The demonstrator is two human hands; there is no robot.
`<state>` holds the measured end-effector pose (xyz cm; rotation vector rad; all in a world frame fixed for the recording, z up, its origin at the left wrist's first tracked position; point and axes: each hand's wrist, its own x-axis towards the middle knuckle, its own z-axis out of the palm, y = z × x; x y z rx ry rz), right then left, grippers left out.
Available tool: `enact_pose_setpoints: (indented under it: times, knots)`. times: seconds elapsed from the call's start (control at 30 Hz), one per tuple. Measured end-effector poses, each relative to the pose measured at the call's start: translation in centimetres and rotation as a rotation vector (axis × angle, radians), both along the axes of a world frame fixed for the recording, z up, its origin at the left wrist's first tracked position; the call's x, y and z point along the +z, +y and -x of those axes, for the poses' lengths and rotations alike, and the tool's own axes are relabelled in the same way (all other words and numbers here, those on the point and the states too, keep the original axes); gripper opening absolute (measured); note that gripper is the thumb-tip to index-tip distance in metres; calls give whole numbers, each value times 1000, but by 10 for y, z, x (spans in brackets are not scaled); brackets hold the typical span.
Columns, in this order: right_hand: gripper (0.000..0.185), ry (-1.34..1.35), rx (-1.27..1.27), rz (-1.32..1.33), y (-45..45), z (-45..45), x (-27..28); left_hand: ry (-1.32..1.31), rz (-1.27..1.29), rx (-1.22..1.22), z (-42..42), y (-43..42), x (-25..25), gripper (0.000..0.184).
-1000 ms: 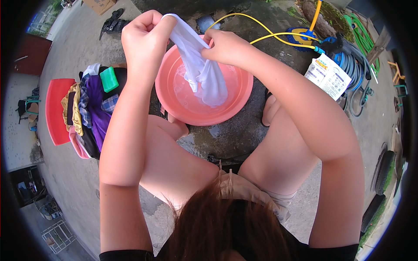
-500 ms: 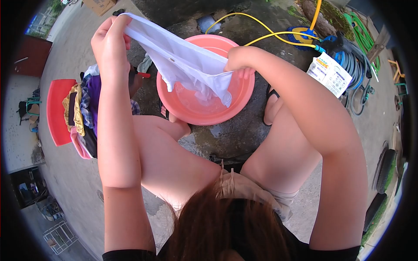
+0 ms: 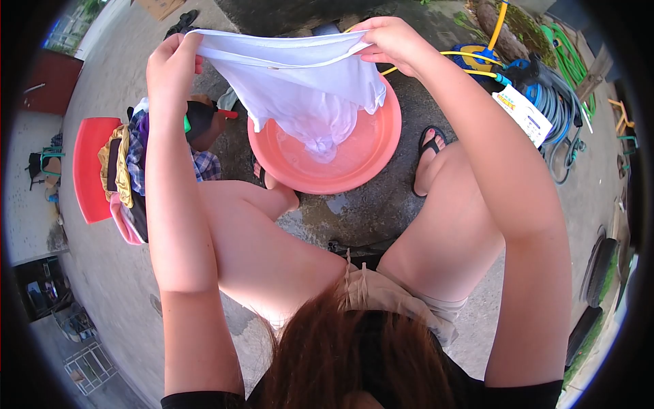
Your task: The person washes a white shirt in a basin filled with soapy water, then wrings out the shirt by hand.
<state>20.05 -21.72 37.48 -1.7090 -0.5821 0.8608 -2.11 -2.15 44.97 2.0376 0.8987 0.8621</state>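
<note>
Closed in a pinch, the left grip (image 3: 174, 65) and the right grip (image 3: 396, 44) hold the upper edge of a white garment (image 3: 293, 87), one towards each end; the edge is drawn nearly straight between them, with a small mark near its middle too small to make out. Below that edge the garment hangs over the pink basin (image 3: 372, 160), its lower part bunched down within the rim; whether the lowest folds touch the liquid there, I cannot tell.

As I judge it, the step in hand is holding the garment spread by its edge above the basin; the next move calls for both pinches to be firm and level, since slack at one end would let the seemingly wet folds slump or swing past the rim; the bunched lower part looks in need of loosening before the fabric could hang flat; the pile of clothes (image 3: 125, 167) lies left of the basin, apart from it.
</note>
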Motion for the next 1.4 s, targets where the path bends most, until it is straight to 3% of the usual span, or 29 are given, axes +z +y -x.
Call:
enact_pose_setpoints:
  times: [0.1,0.13,0.2,0.33,0.47,0.6,0.67,0.7,0.73,0.83,0.93,1.03,1.13,1.2,1.27,1.33,1.4]
  knots:
    - [29,-51,-17,-388,2,-12,7,-134,37,42,4,7,4,26]
    - [15,72,-26,-596,5,-14,10,-193,56,56,4,8,6,25]
    - [16,128,-63,-713,5,-16,21,-323,29,42,7,12,7,22]
    - [21,241,14,-870,-4,-19,33,-294,-134,20,10,7,13,23]
    - [26,351,-23,-604,-10,-33,5,133,-116,-37,-2,13,-10,19]
    - [33,184,-117,-84,-4,-17,-27,631,-197,-191,-19,11,-62,24]
    - [29,179,-121,103,-4,-14,-42,968,-212,-329,-33,9,-103,23]
    - [27,181,-149,200,-2,-13,-44,1150,-442,-522,-39,16,-135,23]
    - [26,154,-167,192,3,-13,-49,1230,-478,-740,-42,27,-167,19]
    - [23,30,-222,93,30,-24,-84,583,673,-174,-39,6,-189,21]
    - [21,-164,-362,-153,46,-28,-121,144,941,62,-55,1,-192,29]
    - [18,-415,-353,-184,44,-3,-139,-19,739,287,-66,11,-233,31]
    - [21,-769,-60,-14,33,7,-206,-111,653,343,-60,14,-325,34]
    - [22,-820,112,148,19,20,-244,399,310,266,-47,-8,-365,32]
    - [22,-800,275,307,7,28,-279,598,66,6,-30,-39,-385,28]
    - [21,-762,441,432,0,37,-317,801,-12,-157,-14,-62,-414,25]
    - [21,-727,536,556,-11,51,-354,951,-33,-141,-3,-84,-442,25]
